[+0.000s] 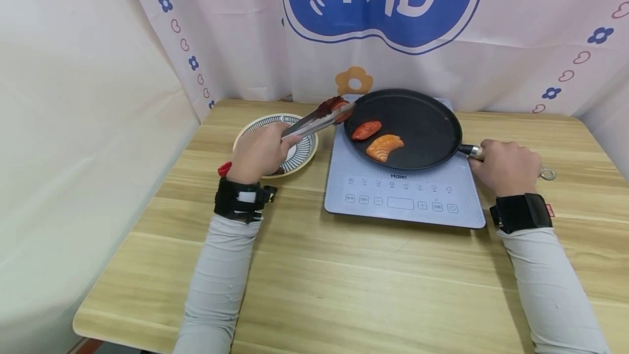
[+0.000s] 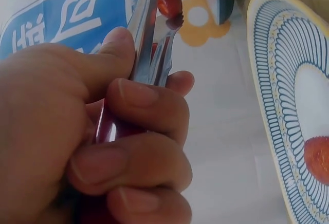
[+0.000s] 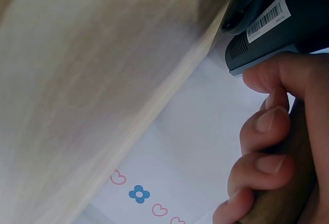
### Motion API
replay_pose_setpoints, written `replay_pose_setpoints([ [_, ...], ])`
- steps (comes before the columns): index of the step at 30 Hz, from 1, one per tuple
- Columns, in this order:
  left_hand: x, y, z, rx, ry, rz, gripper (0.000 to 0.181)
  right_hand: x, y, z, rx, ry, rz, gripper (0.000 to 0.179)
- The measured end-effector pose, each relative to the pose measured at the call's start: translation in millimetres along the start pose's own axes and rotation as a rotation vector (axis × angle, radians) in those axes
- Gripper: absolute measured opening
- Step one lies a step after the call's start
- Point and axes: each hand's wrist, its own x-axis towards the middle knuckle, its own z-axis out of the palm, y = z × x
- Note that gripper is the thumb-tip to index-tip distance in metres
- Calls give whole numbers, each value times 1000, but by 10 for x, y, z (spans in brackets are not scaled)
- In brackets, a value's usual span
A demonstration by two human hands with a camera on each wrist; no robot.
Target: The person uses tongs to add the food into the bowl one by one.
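Observation:
My left hand (image 1: 260,152) grips metal tongs (image 1: 319,122) with red handles, above the patterned plate (image 1: 310,152). A red food piece (image 2: 170,0) sits between the tong tips, at the left rim of the black frying pan (image 1: 427,124). Inside the pan, on its left side, lie a red piece (image 1: 366,130) and an orange salmon-like slice (image 1: 385,147) with pale stripes. My right hand (image 1: 508,167) holds the pan handle (image 3: 280,198), fingers wrapped around it. Another reddish piece (image 2: 317,160) is on the plate, mostly hidden by the left hand in the head view.
Under the pan is a flat white induction cooker (image 1: 373,179) with a touch panel along its front. The wooden table (image 1: 344,283) extends in front of it. A printed curtain (image 1: 245,31) hangs right behind the table's back edge, and pale fabric (image 1: 88,124) hangs at the left.

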Motion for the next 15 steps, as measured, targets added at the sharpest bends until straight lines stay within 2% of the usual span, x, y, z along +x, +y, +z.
replay_pose_setpoints([
  [6,13,49,44,5,23,3,38,-6,-11,-7,0,-3,2,31],
  [15,41,139,147,-3,11,-7,39,-7,-6,3,-3,-4,3,31],
])
